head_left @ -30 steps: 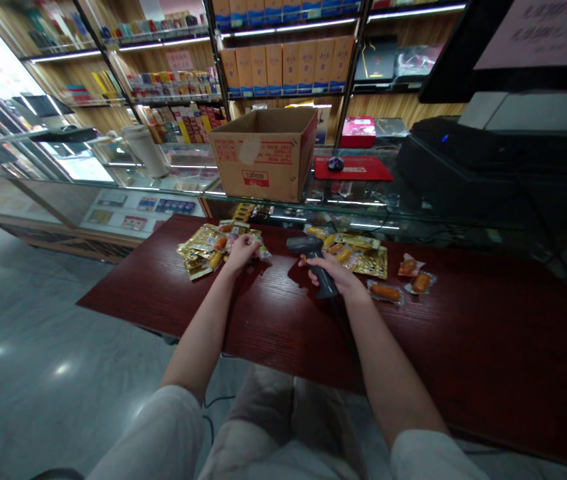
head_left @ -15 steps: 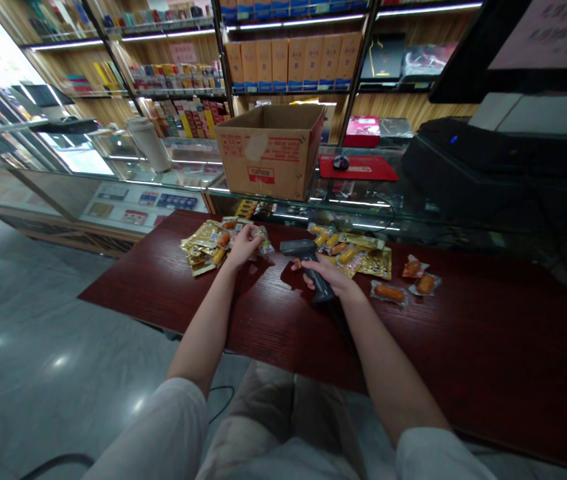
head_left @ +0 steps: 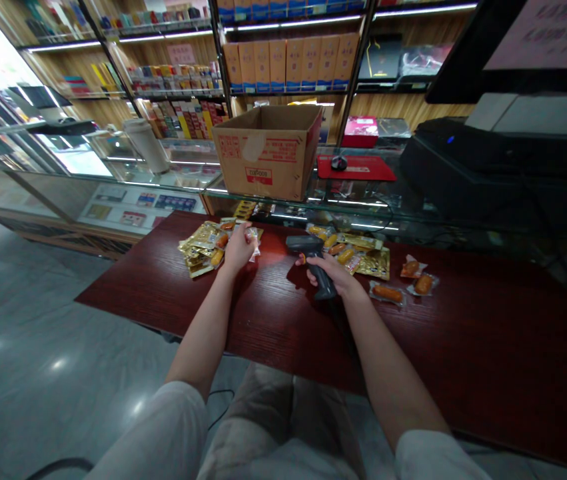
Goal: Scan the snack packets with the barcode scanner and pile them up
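Observation:
My right hand (head_left: pixel 333 273) is closed round the grip of a dark barcode scanner (head_left: pixel 309 251), whose head points left. My left hand (head_left: pixel 240 248) holds a small snack packet (head_left: pixel 254 243) upright in front of the scanner, with a reddish glow on the dark red table (head_left: pixel 273 313) between them. A heap of gold snack packets (head_left: pixel 202 248) lies just left of my left hand. More gold packets with sausages (head_left: pixel 358 253) lie behind the scanner. Three clear sausage packets (head_left: pixel 387 292) lie to the right.
An open cardboard box (head_left: pixel 266 157) stands on the glass counter (head_left: pixel 163 180) behind the table. A red mouse pad with a mouse (head_left: pixel 356 167) and a black till machine (head_left: pixel 488 167) are at the right. Shelves of goods fill the back wall.
My left hand lifted a packet off the heap and turned it upright towards the scanner. The scanner hand shifted slightly, and a red glow now shows on the table.

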`<state>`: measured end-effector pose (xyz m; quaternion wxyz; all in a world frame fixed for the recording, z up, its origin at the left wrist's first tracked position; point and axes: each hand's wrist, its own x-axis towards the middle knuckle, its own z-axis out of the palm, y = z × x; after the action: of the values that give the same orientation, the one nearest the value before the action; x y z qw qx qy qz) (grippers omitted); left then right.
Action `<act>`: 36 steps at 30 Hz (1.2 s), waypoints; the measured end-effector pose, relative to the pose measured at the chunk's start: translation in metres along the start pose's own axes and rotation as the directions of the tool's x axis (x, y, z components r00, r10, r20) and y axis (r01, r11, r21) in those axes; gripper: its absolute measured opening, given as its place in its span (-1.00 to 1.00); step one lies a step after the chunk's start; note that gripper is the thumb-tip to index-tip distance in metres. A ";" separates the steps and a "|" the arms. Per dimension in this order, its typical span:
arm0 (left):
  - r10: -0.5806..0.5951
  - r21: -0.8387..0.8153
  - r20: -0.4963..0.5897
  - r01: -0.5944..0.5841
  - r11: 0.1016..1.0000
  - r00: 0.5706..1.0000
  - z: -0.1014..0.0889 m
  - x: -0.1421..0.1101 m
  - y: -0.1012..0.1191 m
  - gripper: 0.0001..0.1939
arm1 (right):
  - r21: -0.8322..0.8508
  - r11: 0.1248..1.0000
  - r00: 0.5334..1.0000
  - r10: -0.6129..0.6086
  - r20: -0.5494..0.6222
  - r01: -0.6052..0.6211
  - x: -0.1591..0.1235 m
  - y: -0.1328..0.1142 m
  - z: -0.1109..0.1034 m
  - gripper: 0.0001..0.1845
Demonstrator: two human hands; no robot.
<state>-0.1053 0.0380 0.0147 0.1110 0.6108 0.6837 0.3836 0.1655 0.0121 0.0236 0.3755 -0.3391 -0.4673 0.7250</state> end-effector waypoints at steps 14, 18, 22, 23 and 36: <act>0.060 0.321 -0.249 0.024 0.947 0.967 -0.006 -0.010 0.017 -0.60 | 0.017 0.999 0.869 -0.026 -0.493 0.039 -0.011 -0.024 -0.059 -0.85; 0.339 0.161 0.080 -0.348 0.924 0.937 0.015 -0.018 0.031 -0.63 | 0.053 0.998 0.871 0.004 -0.491 0.025 -0.012 -0.024 -0.061 -0.92; 0.512 -0.048 0.329 -0.528 0.848 0.793 0.042 -0.028 0.039 -0.55 | 0.048 0.998 0.915 -0.009 -0.404 0.030 -0.005 -0.019 -0.051 -0.86; 0.537 -0.081 0.356 -0.548 0.833 0.764 0.048 -0.030 0.041 -0.52 | 0.047 0.999 0.923 -0.004 -0.386 0.024 -0.002 -0.017 -0.046 -0.85; 0.426 0.253 0.474 -0.583 0.772 0.771 0.053 -0.040 0.055 -0.63 | 0.037 0.999 0.969 -0.009 -0.247 0.018 0.000 -0.012 -0.023 -0.80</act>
<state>-0.0220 0.0200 0.0023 0.0129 0.8475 0.5151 0.1274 0.1876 0.0254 0.0269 0.4422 -0.4161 -0.4051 0.6836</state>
